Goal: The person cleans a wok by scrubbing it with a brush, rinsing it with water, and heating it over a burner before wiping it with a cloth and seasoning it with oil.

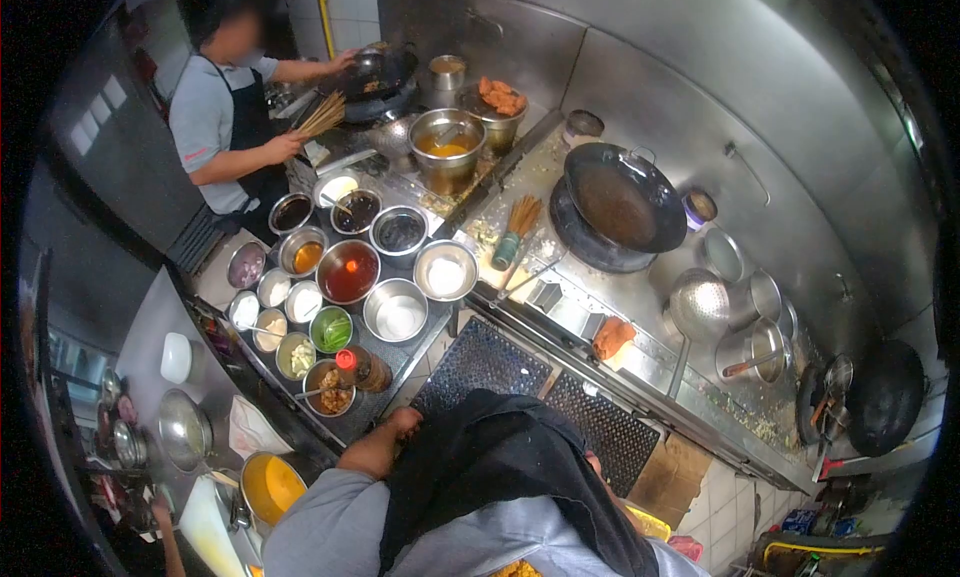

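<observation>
My left hand (403,422) is low beside the edge of the condiment counter, its fingers curled in, with nothing visible in them. Closest to it are a dark sauce bottle with a red cap (368,369) and a steel bowl of brown chunky food with a spoon (330,389). Of my right hand (594,464) only a small patch of skin shows past the dark cloth over my front; its fingers are hidden. Yellow-orange food (517,569) shows at the bottom edge, below my body.
Several bowls, including red sauce (348,272) and chopped greens (331,329), crowd the counter. A wok (625,197) sits on the stove near a bamboo brush (518,232) and a perforated ladle (699,305). A co-worker (225,107) holds another wok and a brush. Rubber mats (485,362) cover the floor.
</observation>
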The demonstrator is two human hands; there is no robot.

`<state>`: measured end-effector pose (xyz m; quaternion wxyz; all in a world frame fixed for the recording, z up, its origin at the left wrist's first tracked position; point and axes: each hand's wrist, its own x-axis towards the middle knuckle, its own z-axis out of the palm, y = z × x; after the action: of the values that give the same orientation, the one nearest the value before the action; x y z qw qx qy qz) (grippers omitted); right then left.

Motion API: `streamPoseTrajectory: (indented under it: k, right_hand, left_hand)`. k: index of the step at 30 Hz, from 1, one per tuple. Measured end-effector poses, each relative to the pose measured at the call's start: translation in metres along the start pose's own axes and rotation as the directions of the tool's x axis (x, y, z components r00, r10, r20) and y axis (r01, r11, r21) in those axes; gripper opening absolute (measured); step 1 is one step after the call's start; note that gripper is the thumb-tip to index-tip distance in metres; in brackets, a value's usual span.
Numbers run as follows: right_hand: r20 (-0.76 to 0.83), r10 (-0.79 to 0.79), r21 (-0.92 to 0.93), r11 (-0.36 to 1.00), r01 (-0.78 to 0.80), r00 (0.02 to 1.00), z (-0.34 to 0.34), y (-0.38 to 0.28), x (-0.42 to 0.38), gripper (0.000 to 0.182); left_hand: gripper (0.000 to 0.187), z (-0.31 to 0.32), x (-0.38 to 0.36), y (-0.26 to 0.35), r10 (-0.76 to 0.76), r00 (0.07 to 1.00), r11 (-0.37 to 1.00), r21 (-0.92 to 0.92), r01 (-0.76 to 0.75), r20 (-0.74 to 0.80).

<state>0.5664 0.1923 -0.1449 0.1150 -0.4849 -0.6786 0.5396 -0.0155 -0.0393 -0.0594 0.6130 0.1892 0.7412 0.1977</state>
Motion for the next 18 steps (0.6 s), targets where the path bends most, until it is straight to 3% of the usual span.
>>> streamPoseTrajectory:
  k: [1,3,7,9,10,12,13,15,17,18]
  right_hand:
    - [0.000,0.002,0.001,1.000,-0.002,1.000,0.000,-0.003,-0.001,0.033]
    - [0.003,0.372,0.205,0.908,-0.365,0.928,-0.002,-0.018,-0.002,0.031]
    - [-0.050,0.345,0.176,0.927,-0.332,0.937,-0.004,-0.034,-0.010,0.032]
    - [0.093,0.326,0.353,0.873,-0.337,0.941,-0.006,-0.019,-0.007,0.036]
    - [0.093,0.327,0.354,0.872,-0.338,0.940,-0.003,-0.008,-0.005,0.036]
    - [-0.092,0.445,0.156,0.890,-0.429,0.891,0.002,-0.014,-0.007,0.039]
    - [-0.122,0.484,0.047,0.875,-0.482,0.866,0.002,-0.031,-0.011,0.040]
    - [-0.180,0.558,-0.164,0.795,-0.584,0.810,0.000,-0.106,-0.024,0.041]
    - [-0.188,0.536,-0.175,0.806,-0.565,0.823,0.001,-0.164,-0.034,0.041]
    - [-0.199,0.509,-0.193,0.817,-0.543,0.837,-0.001,-0.166,-0.039,0.040]
  left_hand:
    - [0.024,0.000,-0.002,0.003,-0.014,1.000,1.000,-0.009,0.014,-0.007]
    - [0.024,0.001,-0.007,0.008,-0.029,0.999,0.999,-0.015,0.029,-0.014]
    - [0.024,0.004,-0.009,0.010,-0.028,0.998,0.999,0.043,0.030,-0.051]
    - [0.024,0.006,-0.012,0.013,-0.024,0.997,0.996,0.090,0.031,-0.078]
    - [0.025,0.006,-0.018,0.020,-0.045,0.995,0.992,0.114,0.056,-0.090]
    - [0.027,0.007,-0.017,0.018,-0.068,0.992,0.987,0.139,0.082,-0.102]
    - [0.028,0.007,-0.012,0.013,-0.005,0.997,0.975,0.221,0.022,-0.078]
    - [0.030,0.007,-0.010,0.007,0.054,0.998,0.951,0.307,-0.038,-0.043]
    - [0.022,0.006,-0.012,0.012,0.099,0.995,0.986,0.137,-0.095,-0.023]
    - [0.022,0.007,-0.014,0.015,0.105,0.994,0.981,0.165,-0.104,0.003]
